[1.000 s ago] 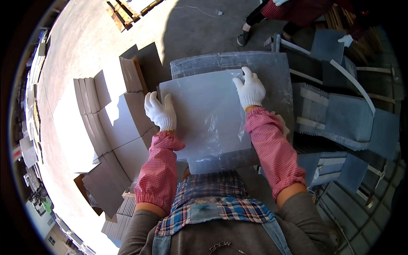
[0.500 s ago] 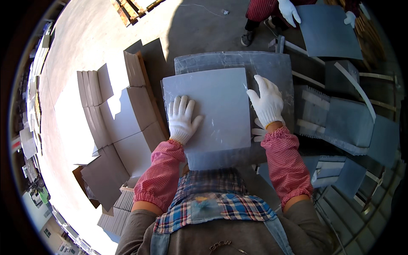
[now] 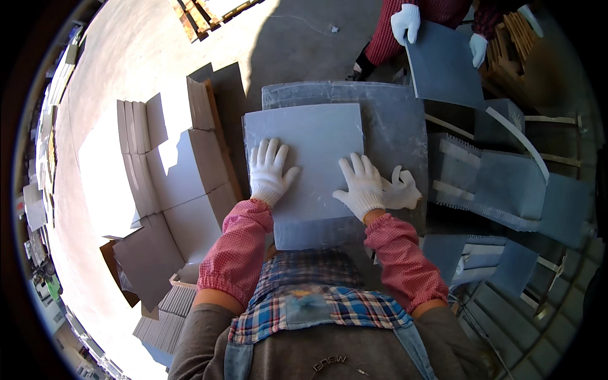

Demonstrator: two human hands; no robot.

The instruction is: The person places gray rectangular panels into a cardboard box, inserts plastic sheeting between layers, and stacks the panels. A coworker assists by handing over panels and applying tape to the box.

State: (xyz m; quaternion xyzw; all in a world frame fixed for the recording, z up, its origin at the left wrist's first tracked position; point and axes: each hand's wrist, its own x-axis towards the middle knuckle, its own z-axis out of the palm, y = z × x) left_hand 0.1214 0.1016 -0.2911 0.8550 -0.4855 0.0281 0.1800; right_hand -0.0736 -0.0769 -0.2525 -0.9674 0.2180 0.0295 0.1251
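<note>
Person here wears camera on head, left one of side-by-side pair. Faces steeply down, upright, over plaid bib (image 3: 345,310) toward grey board (image 3: 394,133). Pale sheet (image 3: 310,139) near mid-view; board's far edge higher up, right edge well to right. Left hand (image 3: 269,172) and right hand (image 3: 361,187) close under lens, forearms entering from below. Fisheye spread wide: stacked cardboard (image 3: 208,161) beyond board's left edge, co-worker's sleeve (image 3: 386,38) past far right corner. Outer lines bow.
</note>
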